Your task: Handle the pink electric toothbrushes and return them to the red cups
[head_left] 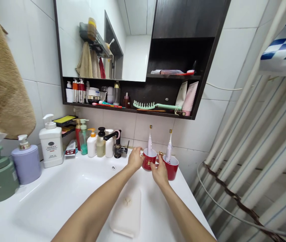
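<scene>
My left hand is at the gold handle of a red mug and seems to grip it. My right hand holds the gold handle of a second red mug, just to the right. Each mug has a white inside, gold trim and a slim electric toothbrush standing tilted in it: a pale lilac one on the left, and a white-lilac one on the right. The two mugs stand close together on the sink's right rim.
A black faucet stands behind the white basin, with pump bottles along the back. Larger dispensers stand left. A white rounded container lies below my hands. A striped shower curtain hangs right, and a mirrored shelf cabinet is overhead.
</scene>
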Demonstrator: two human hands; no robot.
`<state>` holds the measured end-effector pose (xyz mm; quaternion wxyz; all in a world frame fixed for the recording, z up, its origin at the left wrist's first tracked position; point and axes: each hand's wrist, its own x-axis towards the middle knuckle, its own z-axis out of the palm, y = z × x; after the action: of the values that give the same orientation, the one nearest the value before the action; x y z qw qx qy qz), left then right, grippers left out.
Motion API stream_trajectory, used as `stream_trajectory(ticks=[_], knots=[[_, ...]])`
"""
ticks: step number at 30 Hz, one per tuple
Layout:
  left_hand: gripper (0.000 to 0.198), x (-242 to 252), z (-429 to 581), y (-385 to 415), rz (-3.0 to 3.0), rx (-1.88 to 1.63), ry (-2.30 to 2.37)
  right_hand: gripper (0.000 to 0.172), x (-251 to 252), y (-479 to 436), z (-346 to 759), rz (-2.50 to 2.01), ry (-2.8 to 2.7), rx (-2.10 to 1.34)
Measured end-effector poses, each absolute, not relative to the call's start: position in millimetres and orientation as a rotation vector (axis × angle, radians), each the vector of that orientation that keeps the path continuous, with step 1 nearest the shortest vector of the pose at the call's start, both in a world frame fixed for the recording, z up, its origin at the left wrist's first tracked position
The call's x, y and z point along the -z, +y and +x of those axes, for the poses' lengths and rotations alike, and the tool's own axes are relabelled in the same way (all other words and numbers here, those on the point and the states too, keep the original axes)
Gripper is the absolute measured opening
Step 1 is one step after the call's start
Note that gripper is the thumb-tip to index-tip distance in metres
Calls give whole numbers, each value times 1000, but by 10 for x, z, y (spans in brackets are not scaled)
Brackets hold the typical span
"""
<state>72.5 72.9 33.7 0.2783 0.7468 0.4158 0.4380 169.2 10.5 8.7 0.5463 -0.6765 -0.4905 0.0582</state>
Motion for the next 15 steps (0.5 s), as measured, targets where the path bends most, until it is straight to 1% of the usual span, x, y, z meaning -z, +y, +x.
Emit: stream_trajectory(ticks=[2,3,5,6,8,10,12,13,14,15], knots=[[34,-481,580,624,1681,-1202,1027,55,-261,-15,1616,-1518,-1145,-170],[38,-574,500,546,1525,-1192,915,56,-368,-84,1567,-1471,-1141,-183],[55,-783,341,337,1299,-1201,606,60,-600,-239,1447,-1349,-1137,-204],[64,-888,269,212,1240,-1192,445,62,-712,-322,1379,-1265,-1137,-226],[74,-1068,157,-46,1197,-1138,192,66,-903,-487,1234,-952,-1157,-378],[78,-1185,101,-265,1200,-1045,49,67,-1024,-624,1104,-748,-1178,-501],[80,-1232,91,-396,1202,-989,-7,67,-1077,-710,1019,-677,-1172,-565],[78,-1234,96,-427,1199,-984,-7,63,-1084,-733,998,-680,-1148,-583],[72,-1227,101,-438,1193,-991,13,54,-1085,-744,993,-705,-1115,-594],[61,-1215,103,-435,1183,-1004,54,39,-1080,-747,1000,-742,-1078,-599]])
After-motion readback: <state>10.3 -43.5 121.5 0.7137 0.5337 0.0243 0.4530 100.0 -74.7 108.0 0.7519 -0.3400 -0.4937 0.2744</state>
